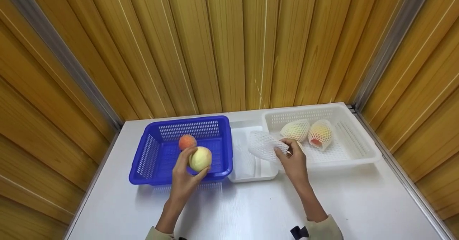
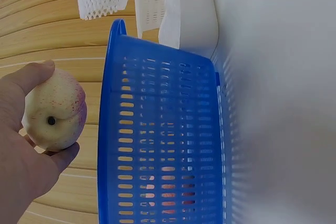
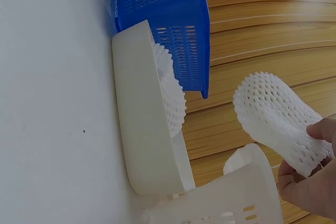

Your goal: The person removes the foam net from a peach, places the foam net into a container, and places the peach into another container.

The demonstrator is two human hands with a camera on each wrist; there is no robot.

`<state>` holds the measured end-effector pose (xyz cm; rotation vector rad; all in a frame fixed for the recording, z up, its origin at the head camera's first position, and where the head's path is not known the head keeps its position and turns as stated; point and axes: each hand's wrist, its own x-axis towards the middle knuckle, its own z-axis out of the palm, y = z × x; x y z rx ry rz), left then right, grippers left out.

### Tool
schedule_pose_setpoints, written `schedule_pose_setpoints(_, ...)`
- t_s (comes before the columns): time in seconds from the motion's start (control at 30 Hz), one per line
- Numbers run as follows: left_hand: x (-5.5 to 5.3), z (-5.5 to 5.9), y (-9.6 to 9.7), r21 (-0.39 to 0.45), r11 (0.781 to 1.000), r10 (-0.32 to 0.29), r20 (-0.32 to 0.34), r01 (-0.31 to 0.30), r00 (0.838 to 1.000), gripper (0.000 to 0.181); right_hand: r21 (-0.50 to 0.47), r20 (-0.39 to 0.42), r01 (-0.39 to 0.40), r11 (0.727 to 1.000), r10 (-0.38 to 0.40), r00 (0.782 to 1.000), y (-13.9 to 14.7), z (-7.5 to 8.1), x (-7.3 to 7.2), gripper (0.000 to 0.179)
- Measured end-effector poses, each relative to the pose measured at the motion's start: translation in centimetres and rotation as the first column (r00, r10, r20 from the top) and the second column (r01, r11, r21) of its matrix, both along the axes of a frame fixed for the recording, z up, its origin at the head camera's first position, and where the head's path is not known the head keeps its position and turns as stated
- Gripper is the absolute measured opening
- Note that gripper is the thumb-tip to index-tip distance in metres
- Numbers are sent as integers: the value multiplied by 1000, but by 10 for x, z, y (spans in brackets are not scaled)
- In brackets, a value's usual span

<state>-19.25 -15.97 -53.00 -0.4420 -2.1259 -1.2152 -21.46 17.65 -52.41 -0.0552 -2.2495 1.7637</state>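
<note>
My left hand (image 1: 183, 177) grips a pale yellow peach (image 1: 201, 159) with a pink blush, above the front of the blue basket (image 1: 218, 177). In the left wrist view the peach (image 2: 55, 109) shows a small dark spot. Another peach (image 1: 187, 142), orange-red, lies inside that basket. Between thumb and fingers my right hand (image 1: 296, 163) pinches a white foam net sleeve (image 1: 263, 146), above the small white tray (image 1: 252, 179). The sleeve (image 3: 273, 114) looks hollow and hangs clear of the tray in the right wrist view.
On the right, a white basket (image 1: 374, 155) contains two fruits in foam nets (image 1: 296, 129); a pale shape beside them is mostly hidden by my right hand. More foam netting (image 3: 173, 95) lies in the small tray between the baskets. Wood-patterned walls (image 1: 222, 46) enclose the white table (image 1: 244, 211).
</note>
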Motion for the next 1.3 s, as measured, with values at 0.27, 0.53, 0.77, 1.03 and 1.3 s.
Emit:
schedule_pose_setpoints(0.27, -2, 0, -10, -24, 1000, 11, 53, -10, 999, 73, 204, -324, 94, 975, -23, 946, -22, -9, -15, 27)
schedule_pose_setpoints(0.53, -8, -1, -18, -43, 999, 30, 63, -27, 998, 74, 352, -469, 155, 923, 31, 883, -45, -15, -31, 34)
schedule_pose_setpoints(0.77, -7, -5, -24, -41, 998, 45, 76, -42, 996, 73, 362, -468, 189, 913, 2, 884, -53, -17, -47, 35)
schedule_pose_setpoints(1.03, -11, 0, -26, -60, 997, 56, 105, -50, 993, 72, 395, -491, 209, 895, 13, 871, -61, -13, -67, 34)
schedule_pose_setpoints(1.3, -20, 3, -31, -91, 995, 53, 60, -48, 997, 72, 448, -450, 184, 875, 43, 892, -66, -10, -86, 31)
